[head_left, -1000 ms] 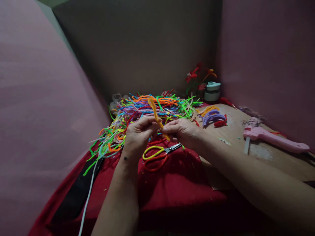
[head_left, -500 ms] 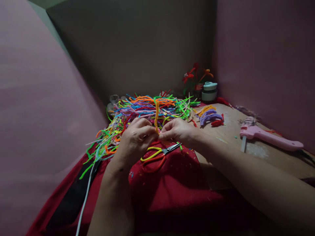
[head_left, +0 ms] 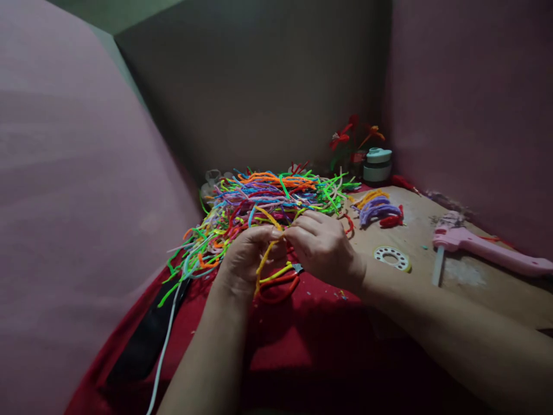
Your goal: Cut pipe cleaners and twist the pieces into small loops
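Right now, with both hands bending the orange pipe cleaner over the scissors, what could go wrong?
1. The scissors lie directly under the left hand and right hand; a lowered hand might catch the blades.
2. The orange pipe cleaner hangs near the pile of pipe cleaners and could snag there.
3. The glue gun lies beside the right forearm and might be bumped.

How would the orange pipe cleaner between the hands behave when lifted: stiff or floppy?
Probably bendable yet shape-holding: the orange pipe cleaner kinks between left hand and right hand. Likely very light, being thin and fuzzy. Unlikely to slip.
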Tool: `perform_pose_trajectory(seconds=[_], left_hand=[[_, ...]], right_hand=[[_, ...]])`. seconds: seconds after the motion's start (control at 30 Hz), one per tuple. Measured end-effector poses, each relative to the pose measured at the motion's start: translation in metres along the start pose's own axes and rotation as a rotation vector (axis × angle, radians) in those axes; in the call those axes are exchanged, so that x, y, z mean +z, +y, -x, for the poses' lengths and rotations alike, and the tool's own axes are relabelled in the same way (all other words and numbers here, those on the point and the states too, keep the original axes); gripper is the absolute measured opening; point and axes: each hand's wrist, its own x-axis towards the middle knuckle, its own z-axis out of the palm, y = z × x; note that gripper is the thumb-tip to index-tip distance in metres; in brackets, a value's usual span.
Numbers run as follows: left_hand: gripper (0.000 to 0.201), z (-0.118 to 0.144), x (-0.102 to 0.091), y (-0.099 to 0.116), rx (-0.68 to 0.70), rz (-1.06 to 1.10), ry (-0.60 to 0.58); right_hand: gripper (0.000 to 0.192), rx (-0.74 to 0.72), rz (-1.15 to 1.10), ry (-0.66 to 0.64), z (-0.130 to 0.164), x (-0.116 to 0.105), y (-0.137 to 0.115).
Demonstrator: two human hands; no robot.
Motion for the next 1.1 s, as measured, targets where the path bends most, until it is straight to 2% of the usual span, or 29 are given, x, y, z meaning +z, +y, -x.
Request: perform_pose_trajectory(seconds=[0.07,0.1,0.2,0.3,0.4,0.5,0.6,0.7,0.8,0.87,0.93,1.03,1.1], left_hand=[[0.02,0.002,-0.002,0.003,-0.027,0.064,-0.071],[0.017,0.004,-0.004,0.005,0.008,0.08,-0.07],[0.013,0.007,-0.007,0.012,0.274,0.057,0.011],[0.011,0.01,-0.009,0.017,0.552,-0.198,0.004],[0.003,0.014,-0.01,0.02,0.645,-0.421,-0.036],[0.006,0.018,-0.009,0.022,0.574,-0.494,-0.063],[0.012,0.019,-0.007,0.02,0.353,-0.451,-0.095],[0.023,0.016,-0.004,0.016,0.079,-0.213,-0.169],[0.025,0.013,-0.003,0.012,-0.022,-0.017,-0.221],[0.024,0.014,-0.003,0.012,-0.001,-0.044,-0.178],[0.023,0.016,-0.005,0.013,0.031,-0.114,-0.125],[0.02,0.017,-0.007,0.015,0.076,-0.172,-0.089],[0.018,0.016,-0.006,0.015,0.12,-0.202,-0.058]], right_hand=[[0.022,0.136,-0.167,0.038,-0.003,-0.001,0.002],[0.02,0.231,-0.277,0.04,-0.004,-0.001,0.003],[0.012,0.551,-0.632,-0.064,-0.01,-0.006,0.005],[0.012,0.754,-0.906,-0.212,-0.015,-0.013,0.007],[0.014,0.82,-1.001,-0.275,-0.019,-0.019,0.007],[0.016,0.805,-0.97,-0.312,-0.019,-0.02,0.007],[0.013,0.678,-0.805,-0.281,-0.015,-0.015,0.004],[0.014,0.443,-0.501,-0.159,-0.01,-0.009,0.001],[0.019,0.287,-0.318,-0.086,-0.008,-0.006,-0.001],[0.017,0.348,-0.386,-0.109,-0.01,-0.006,-0.001],[0.012,0.53,-0.568,-0.188,-0.013,-0.008,0.0],[0.015,0.84,-0.847,-0.325,-0.018,-0.011,0.001],[0.016,0.956,-0.96,-0.329,-0.02,-0.012,0.001]])
